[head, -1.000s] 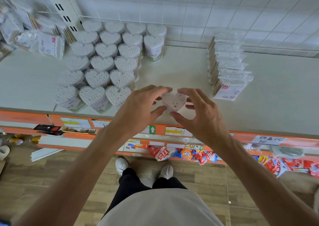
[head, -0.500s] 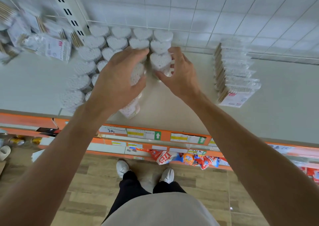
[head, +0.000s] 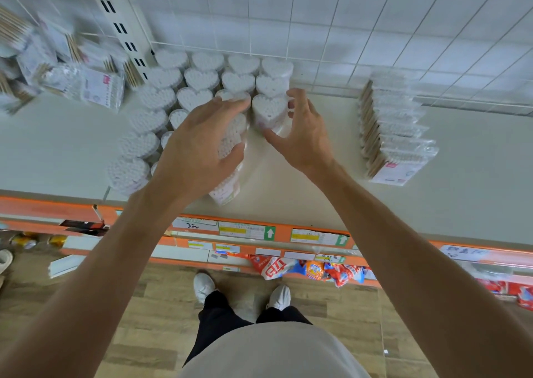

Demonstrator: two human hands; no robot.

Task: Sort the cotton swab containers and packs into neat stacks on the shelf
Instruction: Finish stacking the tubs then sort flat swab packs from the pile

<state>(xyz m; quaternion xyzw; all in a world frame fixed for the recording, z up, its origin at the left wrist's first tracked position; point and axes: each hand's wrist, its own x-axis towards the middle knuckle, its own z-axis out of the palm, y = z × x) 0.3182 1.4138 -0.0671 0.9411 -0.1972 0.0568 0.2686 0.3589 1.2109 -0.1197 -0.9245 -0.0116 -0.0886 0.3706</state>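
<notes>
The left hand (head: 199,144) covers much of the block of heart-shaped clear plastic containers (head: 199,79) packed with white cotton swabs, so the tubs in the third column from the left of that block show only as slivers under the palm and wrist. The far-left loose packs of wooden-stemmed swabs (head: 86,85) are blurred and partly cut off by the picture edge. The print on the orange shelf-edge price labels (head: 248,230) is too small to read.

The left hand lies palm down over the block, fingers (head: 230,105) straight and slightly spread, tips at the front-right containers; whether they press down or merely hover is hard to tell. The right hand (head: 302,135) sits at the right edge of the block, its fingers curled around the right side and its thumb at the front of the heart-shaped container of white swabs (head: 269,111), which stands upright on the pale shelf (head: 317,199) as the third tub from the back in the block's right column, touching its neighbour behind.

Well to the right of the block, a row of flat clear packs of wooden-stemmed swabs (head: 395,135) stands on edge, running front to back.
</notes>
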